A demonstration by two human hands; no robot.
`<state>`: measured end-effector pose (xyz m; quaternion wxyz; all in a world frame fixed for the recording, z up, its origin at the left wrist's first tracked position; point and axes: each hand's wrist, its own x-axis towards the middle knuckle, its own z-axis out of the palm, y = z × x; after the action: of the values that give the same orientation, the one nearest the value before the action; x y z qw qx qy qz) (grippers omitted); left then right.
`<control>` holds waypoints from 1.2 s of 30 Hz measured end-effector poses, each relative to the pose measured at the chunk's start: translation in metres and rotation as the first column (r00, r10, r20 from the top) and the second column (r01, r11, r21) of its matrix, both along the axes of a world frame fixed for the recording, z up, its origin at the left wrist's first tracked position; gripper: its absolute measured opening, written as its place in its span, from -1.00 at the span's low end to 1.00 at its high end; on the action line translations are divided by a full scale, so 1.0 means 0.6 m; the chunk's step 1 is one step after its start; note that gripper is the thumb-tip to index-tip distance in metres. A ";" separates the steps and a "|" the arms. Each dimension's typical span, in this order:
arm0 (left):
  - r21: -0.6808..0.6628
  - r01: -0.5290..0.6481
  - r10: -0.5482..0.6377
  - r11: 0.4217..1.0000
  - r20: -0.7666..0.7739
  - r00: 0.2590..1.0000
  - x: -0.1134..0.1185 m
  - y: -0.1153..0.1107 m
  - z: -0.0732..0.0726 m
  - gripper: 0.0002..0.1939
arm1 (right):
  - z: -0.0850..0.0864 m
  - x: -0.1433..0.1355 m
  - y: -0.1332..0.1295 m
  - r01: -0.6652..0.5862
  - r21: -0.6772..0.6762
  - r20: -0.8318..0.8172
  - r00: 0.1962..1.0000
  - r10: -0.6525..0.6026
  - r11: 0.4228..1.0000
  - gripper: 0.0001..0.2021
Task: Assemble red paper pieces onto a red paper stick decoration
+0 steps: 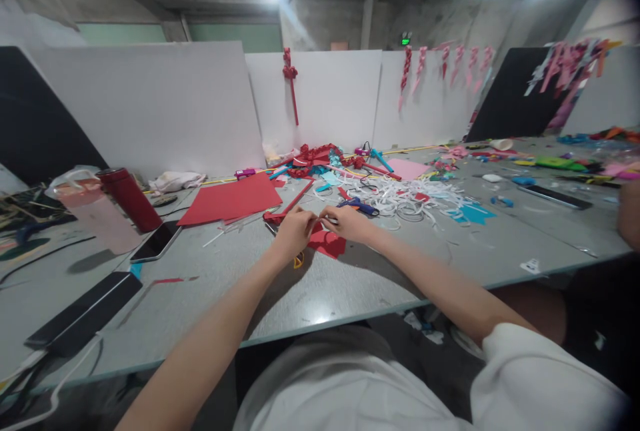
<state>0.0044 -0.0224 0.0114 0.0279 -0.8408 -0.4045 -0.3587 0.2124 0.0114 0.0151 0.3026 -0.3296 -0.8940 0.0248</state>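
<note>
My left hand [296,234] and my right hand [345,223] meet fingertip to fingertip above the table. The fingers of both are pinched together; whatever lies between them is too small to make out. Just below the hands lies a cut piece of red paper [327,242]. Yellow scissor handles [299,260] show under my left hand. Behind my right hand is a dark blue glue gun [361,206]. A red strip [300,196] slants away behind my left hand.
Red sheets [233,201], a phone [156,242], a red flask [131,199] and a pink bottle [97,214] stand or lie left. White paper strips [410,198] heap up right of centre. Another person's arm [630,214] shows at the right edge.
</note>
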 end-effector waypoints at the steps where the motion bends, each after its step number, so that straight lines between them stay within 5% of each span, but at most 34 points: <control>1: -0.012 0.001 -0.001 1.000 0.008 1.000 -0.001 0.001 0.000 -0.79 | 0.000 0.000 0.001 -0.007 -0.004 -0.003 1.000 0.007 1.000 -0.83; 9: -0.038 0.007 -0.006 0.999 0.015 1.000 -0.005 0.008 0.002 -0.78 | 0.004 0.003 0.000 0.000 0.005 -0.025 1.000 0.000 1.000 -0.86; 20: -0.127 0.110 -0.110 0.986 0.007 0.994 -0.011 0.015 0.009 -0.77 | 0.017 0.007 -0.011 0.005 0.116 0.161 0.987 -0.024 0.993 -0.87; 27: -0.343 0.152 -0.122 0.927 0.107 0.987 -0.019 0.016 0.016 -0.72 | 0.016 0.000 -0.019 -0.019 0.127 0.223 0.975 -0.010 0.992 -0.84; 32: -0.472 0.256 -0.236 0.843 0.103 0.966 -0.005 -0.001 0.011 -0.72 | 0.023 0.026 0.008 0.101 0.125 0.076 0.991 -0.111 0.987 -0.84; 36: -0.398 0.226 -0.183 0.889 0.141 0.973 0.010 -0.003 0.008 -0.75 | 0.024 0.044 0.028 0.030 0.044 -0.051 0.998 -0.028 0.999 -0.80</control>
<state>0.0104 -0.0241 0.0159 -0.2080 -0.8466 -0.3810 -0.3080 0.2390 0.0283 0.0296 0.3328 -0.3351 -0.8814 0.0089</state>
